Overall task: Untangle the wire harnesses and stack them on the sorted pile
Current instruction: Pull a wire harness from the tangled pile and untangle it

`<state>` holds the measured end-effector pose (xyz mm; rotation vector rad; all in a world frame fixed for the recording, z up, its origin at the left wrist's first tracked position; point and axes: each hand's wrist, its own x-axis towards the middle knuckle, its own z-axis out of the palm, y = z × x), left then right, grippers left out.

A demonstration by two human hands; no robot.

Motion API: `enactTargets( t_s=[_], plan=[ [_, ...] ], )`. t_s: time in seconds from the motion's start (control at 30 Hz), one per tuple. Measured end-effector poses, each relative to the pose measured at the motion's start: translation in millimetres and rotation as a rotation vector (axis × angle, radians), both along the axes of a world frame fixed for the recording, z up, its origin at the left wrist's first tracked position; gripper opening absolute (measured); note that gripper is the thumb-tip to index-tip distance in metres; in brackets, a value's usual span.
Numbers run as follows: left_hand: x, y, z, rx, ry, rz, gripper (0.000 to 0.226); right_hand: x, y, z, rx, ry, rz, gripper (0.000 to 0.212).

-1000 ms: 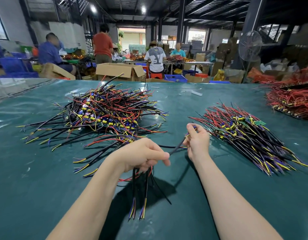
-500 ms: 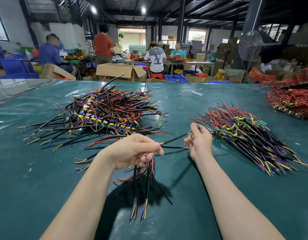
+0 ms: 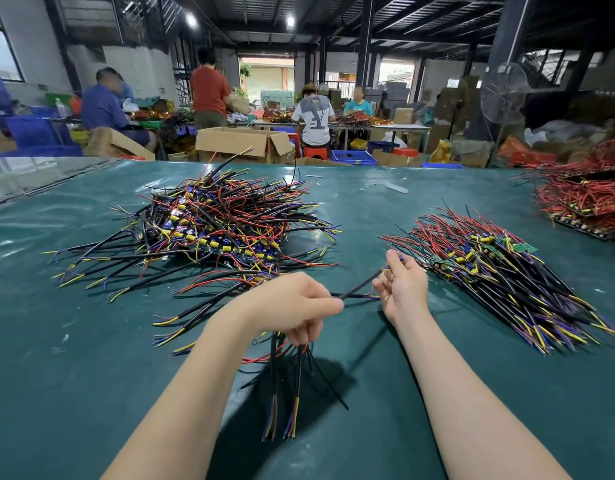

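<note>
The left hand (image 3: pixel 292 306) is closed round a small bunch (image 3: pixel 286 393) of harnesses. It holds them above the surface (image 3: pixel 91 375) w/ the coloured ends hanging down, btw the tangled heap (image 3: pixel 223 230) and the sorted pile (image 3: pixel 500 268). The right hand (image 3: pixel 401 289) pinches the tip of one black lead (image 3: pixel 359 285) w/ thumb & fingers. This lead goes almost straight from the left fist to it.

What can go wrong, in my opinion:

- **Hard pull:** if the lead is looped round the others inside the fist (I cannot see there), a hard pull will prob. tighten the knot, not open it, or strain the wire at its joint.
- **Loose grip:** the whole bunch can slide out & drop.
- **Snagging:** some strands of the heap lie just beside the left wrist, so the hanging ends can catch on them.
- **Crooked stacking:** if the bunch is laid crooked on the sorted pile, the ends will not line up w/ the rest.
</note>
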<state>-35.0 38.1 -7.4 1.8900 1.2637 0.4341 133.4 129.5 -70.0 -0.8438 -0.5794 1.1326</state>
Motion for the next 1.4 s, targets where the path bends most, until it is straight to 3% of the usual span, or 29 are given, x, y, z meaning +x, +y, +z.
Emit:
enactTargets(
  t_s=[0.1,0.33,0.47,0.7,0.77,0.97,1.13,1.23,1.4],
  plan=[
    [3,-2,0,-0.028,0.058,-0.079,0.043,-1,0,0,0.013,-0.008,0.004,0.022],
    [4,-7,-1,-0.209,-0.2,-0.234,0.034,-1,-1,0,-0.008,0.068,0.036,0.022],
    [-4,-4,-4,-0.344,-0.237,-0.265,0.033,1,-3,-2,0.013,0.142,0.056,0.028],
    [-29,2,-4,-0.419,0.002,-0.223,0.051,-1,-2,5,-0.008,0.128,0.03,0.022],
    [-43,2,-3,-0.432,-0.007,-0.17,0.045,0,-4,7,0.001,0.139,0.028,0.023],
    [-26,21,-15,-0.254,-0.567,0.326,0.025,-31,-17,13,0.099,-0.034,0.266,0.021],
    [4,24,-32,-0.205,-0.823,0.385,0.013,-54,-28,13,0.151,-0.262,0.439,0.018],
    [5,25,-36,-0.1,-0.792,0.464,0.017,-55,-32,13,0.149,-0.326,0.445,0.02],
    [9,23,-31,0.135,-0.511,0.457,0.026,-47,-32,16,0.191,-0.475,0.278,0.027]
  ],
)
